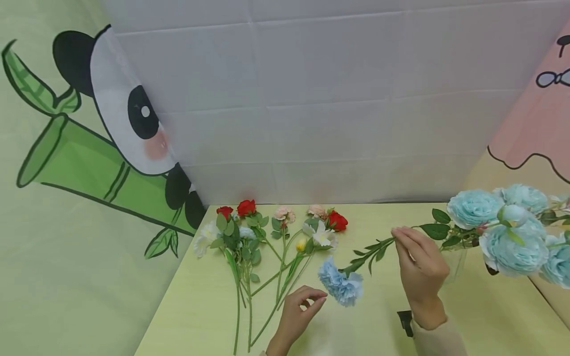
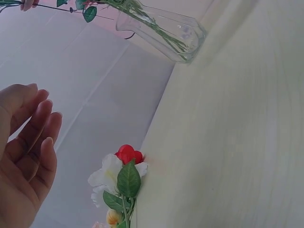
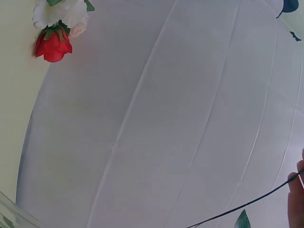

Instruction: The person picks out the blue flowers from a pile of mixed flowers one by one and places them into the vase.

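My right hand (image 1: 420,262) pinches the green stem of a blue carnation (image 1: 340,282) above the table, with the bloom hanging down to the left. In the right wrist view, that hand (image 3: 297,197) shows at the right edge, fingertips on a thin dark stem (image 3: 249,204). My left hand (image 1: 298,314) is just left of the bloom, its fingers loosely bent and holding nothing. The left wrist view also has this hand (image 2: 28,152) with nothing in it. Beyond my right hand stands a clear glass vase (image 2: 164,31) with stems inside and large light-blue flowers (image 1: 512,242) over it.
Several cut flowers lie on the pale yellow table (image 1: 182,316) to the left, among them red roses (image 1: 337,221), white flowers (image 1: 322,235) and a yellow bud (image 1: 301,245). A small black object (image 1: 405,321) lies near my right wrist. A white cloth (image 1: 334,123) hangs behind the table.
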